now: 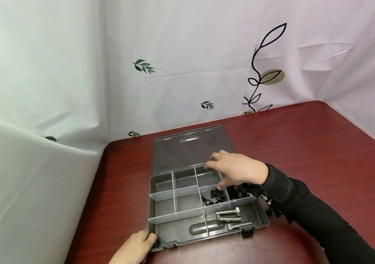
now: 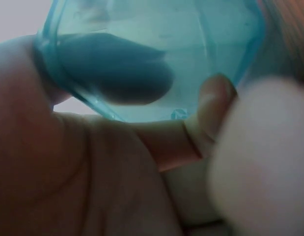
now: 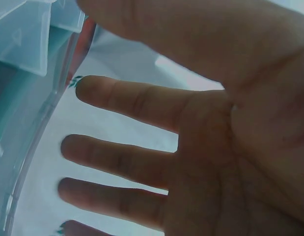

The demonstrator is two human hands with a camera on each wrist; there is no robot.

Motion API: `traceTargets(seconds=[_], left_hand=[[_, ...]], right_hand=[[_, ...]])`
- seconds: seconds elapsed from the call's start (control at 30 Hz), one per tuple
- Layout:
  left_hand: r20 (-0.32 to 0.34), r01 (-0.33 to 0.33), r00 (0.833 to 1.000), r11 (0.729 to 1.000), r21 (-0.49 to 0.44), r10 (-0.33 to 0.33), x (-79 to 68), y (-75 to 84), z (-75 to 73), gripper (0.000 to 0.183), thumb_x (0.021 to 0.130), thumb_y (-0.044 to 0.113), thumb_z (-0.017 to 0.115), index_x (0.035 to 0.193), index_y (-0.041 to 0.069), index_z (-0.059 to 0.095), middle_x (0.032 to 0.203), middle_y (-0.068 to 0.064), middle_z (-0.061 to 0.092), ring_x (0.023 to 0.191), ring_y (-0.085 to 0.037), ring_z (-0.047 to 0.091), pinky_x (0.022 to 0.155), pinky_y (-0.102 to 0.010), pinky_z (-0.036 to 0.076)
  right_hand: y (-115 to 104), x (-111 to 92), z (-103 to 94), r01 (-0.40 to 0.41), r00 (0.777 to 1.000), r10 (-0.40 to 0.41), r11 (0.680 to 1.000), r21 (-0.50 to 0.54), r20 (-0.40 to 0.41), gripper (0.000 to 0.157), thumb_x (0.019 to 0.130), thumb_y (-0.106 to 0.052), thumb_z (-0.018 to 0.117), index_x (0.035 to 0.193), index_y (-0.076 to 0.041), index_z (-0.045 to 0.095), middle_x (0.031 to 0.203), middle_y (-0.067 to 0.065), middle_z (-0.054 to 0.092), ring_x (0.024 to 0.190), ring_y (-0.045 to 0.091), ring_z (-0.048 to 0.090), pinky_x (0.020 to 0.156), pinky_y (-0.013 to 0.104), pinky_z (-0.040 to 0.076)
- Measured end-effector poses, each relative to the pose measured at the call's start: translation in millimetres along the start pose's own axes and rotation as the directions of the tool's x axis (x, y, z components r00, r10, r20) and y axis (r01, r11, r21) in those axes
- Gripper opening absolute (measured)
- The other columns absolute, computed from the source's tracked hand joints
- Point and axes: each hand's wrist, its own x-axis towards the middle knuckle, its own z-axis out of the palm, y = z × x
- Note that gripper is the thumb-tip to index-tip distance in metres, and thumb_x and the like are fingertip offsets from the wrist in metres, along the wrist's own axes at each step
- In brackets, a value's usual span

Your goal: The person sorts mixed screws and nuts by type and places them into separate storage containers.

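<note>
A grey see-through compartment box lies on the table with its hinged lid folded back. My left hand grips its near left corner, thumb over the wall; the left wrist view shows fingers around the clear plastic. Over the right-hand compartments hovers my right hand, fingers spread and holding nothing, as its palm shows in the right wrist view. Small black wing-shaped parts sit in the compartment beneath it. Silver hex bolts lie in the front right compartment.
More black pieces are in the compartment beside the right wrist, partly hidden by it. Some dark items lie on the red-brown table under the right forearm. White patterned cloth hangs behind the table.
</note>
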Motion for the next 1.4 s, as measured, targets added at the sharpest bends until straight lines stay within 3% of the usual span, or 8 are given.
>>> traceTargets(seconds=[0.13, 0.33, 0.5, 0.73, 0.97, 1.23, 1.4], left_hand=[[0.007, 0.005, 1.000, 1.000, -0.004, -0.005, -0.2, -0.4, 0.0, 0.032, 0.093, 0.031, 0.043, 0.067, 0.012, 0.043, 0.057, 0.000, 0.045, 0.051, -0.017, 0.043, 0.053, -0.032, 0.035], [0.003, 0.007, 1.000, 1.000, -0.023, -0.007, -0.7, -1.5, 0.5, 0.031, 0.093, 0.031, 0.043, 0.067, 0.013, 0.043, 0.050, 0.001, 0.045, 0.045, -0.016, 0.044, 0.049, -0.032, 0.034], [-0.008, -0.001, 1.000, 1.000, -0.023, 0.001, -0.7, -1.6, 1.5, 0.030, 0.092, 0.030, 0.043, 0.067, 0.013, 0.043, 0.047, 0.002, 0.044, 0.043, -0.015, 0.044, 0.048, -0.031, 0.034], [-0.004, -0.001, 1.000, 0.999, -0.032, 0.001, -0.3, -2.0, 1.5, 0.031, 0.092, 0.030, 0.043, 0.067, 0.013, 0.043, 0.046, 0.003, 0.043, 0.043, -0.015, 0.044, 0.048, -0.031, 0.034], [0.007, 0.008, 1.000, 1.000, -0.026, -0.007, -0.7, -2.6, 0.4, 0.032, 0.093, 0.031, 0.043, 0.067, 0.013, 0.043, 0.048, 0.001, 0.044, 0.043, -0.015, 0.044, 0.048, -0.031, 0.034], [0.014, 0.001, 1.000, 0.999, -0.038, 0.000, -0.9, -1.9, 0.3, 0.032, 0.093, 0.031, 0.043, 0.067, 0.013, 0.043, 0.049, 0.001, 0.044, 0.043, -0.014, 0.044, 0.048, -0.031, 0.034], [0.008, -0.007, 1.000, 0.999, -0.032, 0.007, -0.4, -2.3, 0.1, 0.032, 0.093, 0.031, 0.043, 0.067, 0.013, 0.043, 0.050, 0.001, 0.045, 0.044, -0.015, 0.044, 0.048, -0.031, 0.034]], right_hand=[[10.8, -7.9, 1.3, 0.006, 0.999, -0.006, 1.000, -0.009, -0.037, 0.062, 0.074, -0.033, 0.075, 0.128, -0.013, 0.052, 0.123, 0.011, 0.050, 0.107, 0.027, 0.046, 0.079, 0.036, 0.044], [24.6, -17.8, 0.2, -0.065, 0.998, 0.065, 0.997, 0.036, 0.007, 0.063, 0.077, -0.035, 0.072, 0.132, -0.013, 0.049, 0.127, 0.011, 0.047, 0.107, 0.027, 0.044, 0.077, 0.034, 0.042], [33.1, -23.2, 2.7, -0.111, 0.994, 0.110, 0.992, 0.052, 0.024, 0.064, 0.077, -0.035, 0.072, 0.133, -0.014, 0.048, 0.127, 0.010, 0.047, 0.107, 0.027, 0.044, 0.076, 0.035, 0.043], [49.5, -39.3, 9.3, -0.121, 0.992, 0.123, 0.988, 0.097, -0.014, 0.064, 0.075, -0.034, 0.074, 0.130, -0.010, 0.051, 0.123, 0.011, 0.050, 0.106, 0.029, 0.046, 0.074, 0.036, 0.044], [68.4, -62.2, 16.5, -0.209, 0.977, 0.214, 0.969, 0.132, -0.019, 0.065, 0.076, -0.036, 0.072, 0.130, -0.007, 0.049, 0.123, 0.017, 0.049, 0.110, 0.037, 0.045, 0.078, 0.044, 0.044], [81.9, -77.8, 28.3, -0.254, 0.967, 0.247, 0.956, 0.144, 0.068, 0.069, 0.073, -0.036, 0.075, 0.128, -0.004, 0.050, 0.125, 0.026, 0.047, 0.114, 0.046, 0.043, 0.079, 0.047, 0.044], [83.0, -84.3, 35.5, -0.273, 0.954, 0.246, 0.949, 0.156, 0.172, 0.069, 0.069, -0.033, 0.077, 0.126, -0.003, 0.052, 0.121, 0.024, 0.051, 0.110, 0.038, 0.050, 0.077, 0.042, 0.045]])
